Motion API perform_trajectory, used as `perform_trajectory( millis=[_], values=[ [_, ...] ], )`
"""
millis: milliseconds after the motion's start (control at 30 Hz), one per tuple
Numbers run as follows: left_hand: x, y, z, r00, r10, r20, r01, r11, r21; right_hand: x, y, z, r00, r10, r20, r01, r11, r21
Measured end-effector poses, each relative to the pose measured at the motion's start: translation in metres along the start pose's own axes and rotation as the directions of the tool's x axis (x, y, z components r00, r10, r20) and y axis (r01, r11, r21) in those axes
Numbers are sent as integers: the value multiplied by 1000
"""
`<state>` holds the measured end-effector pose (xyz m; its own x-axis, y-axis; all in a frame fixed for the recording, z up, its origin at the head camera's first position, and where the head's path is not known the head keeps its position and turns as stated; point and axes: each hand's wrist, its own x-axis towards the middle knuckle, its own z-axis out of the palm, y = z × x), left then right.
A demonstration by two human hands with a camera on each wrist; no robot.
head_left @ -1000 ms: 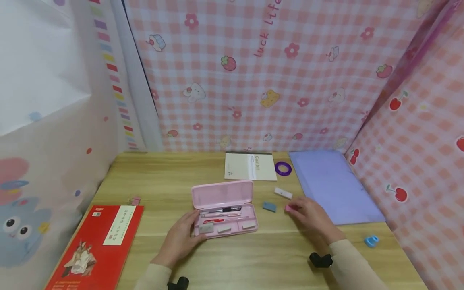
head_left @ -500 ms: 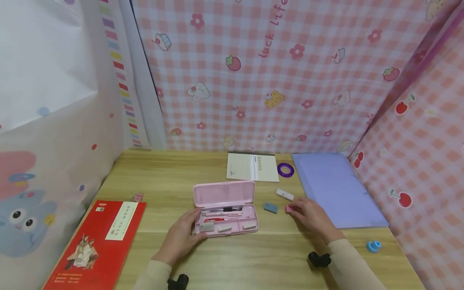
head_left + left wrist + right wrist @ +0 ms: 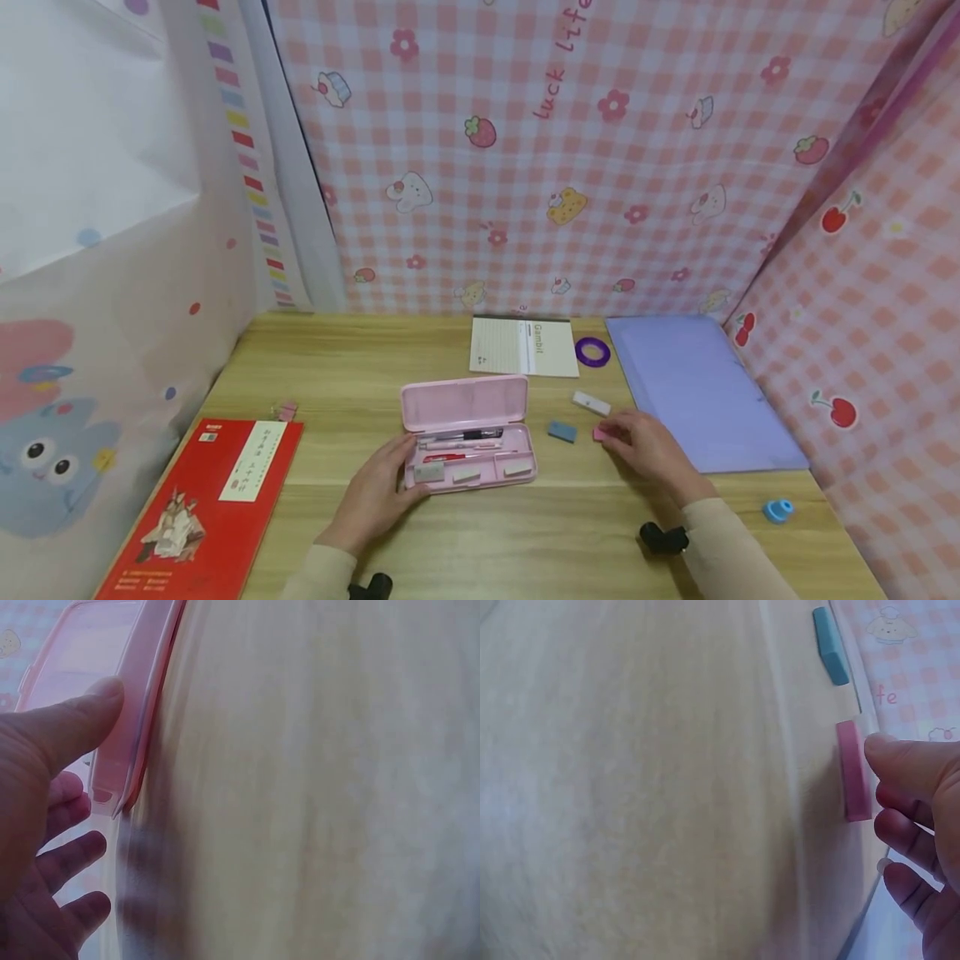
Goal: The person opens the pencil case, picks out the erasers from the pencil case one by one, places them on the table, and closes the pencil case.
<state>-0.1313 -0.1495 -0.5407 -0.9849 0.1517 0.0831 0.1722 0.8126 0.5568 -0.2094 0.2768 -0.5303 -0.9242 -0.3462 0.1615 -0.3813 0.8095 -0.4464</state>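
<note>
A pink pencil case (image 3: 465, 404) stands with its lid raised; pens and several pale erasers (image 3: 429, 472) lie inside. My left hand (image 3: 377, 493) grips its left front corner, the thumb against the front wall in the left wrist view. Over at the right, my right hand (image 3: 647, 450) is at a pink eraser (image 3: 853, 771), fingers loosely bent and covering its right part from above. Whether the fingertips touch it I cannot tell. A blue-grey eraser (image 3: 562, 431) and a white eraser (image 3: 592, 403) lie close by.
A red book (image 3: 202, 517) lies at the left, a pink clip (image 3: 287, 411) above it. At the back are a Gambit notebook (image 3: 495, 345) and a purple ring (image 3: 592, 352). A lilac folder (image 3: 705, 400) and a small blue object (image 3: 777, 511) lie to the right.
</note>
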Motion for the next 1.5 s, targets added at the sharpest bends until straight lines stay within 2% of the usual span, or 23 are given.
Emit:
perform_trajectory(
  millis=[100, 233, 367, 600, 700, 833, 1000, 1133, 1300, 1500],
  values=[
    [0, 2, -1, 1000, 16, -4, -16, 1000, 1, -1, -3, -4, 1000, 15, -18, -15, 1000, 26],
    [0, 4, -2, 999, 34, -15, -34, 999, 9, -1, -9, -7, 998, -10, -62, 13, 999, 45],
    [-1, 5, -3, 998, 54, -39, -54, 998, 13, 0, -22, -7, 993, -69, -101, 74, 996, 46],
    [-2, 4, -3, 992, 99, -80, -97, 995, 24, 7, -59, 6, 975, -201, -94, 204, 978, 30],
    [-3, 4, -2, 992, 96, -77, -94, 995, 28, 10, -81, 16, 970, -237, -48, 238, 971, 18],
    [-3, 2, -1, 994, 71, -77, -70, 997, 26, 18, -113, 33, 961, -271, 49, 268, 962, 54],
    [-4, -2, 0, 996, 49, -73, -47, 999, 26, 34, -153, 55, 928, -352, 122, 349, 936, 49],
    [-5, -6, -2, 996, 55, -72, -52, 998, 41, 46, -180, 70, 906, -394, 156, 396, 918, 20],
    [-6, -7, -3, 991, 93, -93, -87, 994, 64, 55, -197, 90, 882, -443, 161, 455, 889, -45],
    [-6, -5, -5, 992, 90, -86, -83, 993, 80, 58, -204, 103, 875, -443, 193, 464, 882, -83]
  ],
)
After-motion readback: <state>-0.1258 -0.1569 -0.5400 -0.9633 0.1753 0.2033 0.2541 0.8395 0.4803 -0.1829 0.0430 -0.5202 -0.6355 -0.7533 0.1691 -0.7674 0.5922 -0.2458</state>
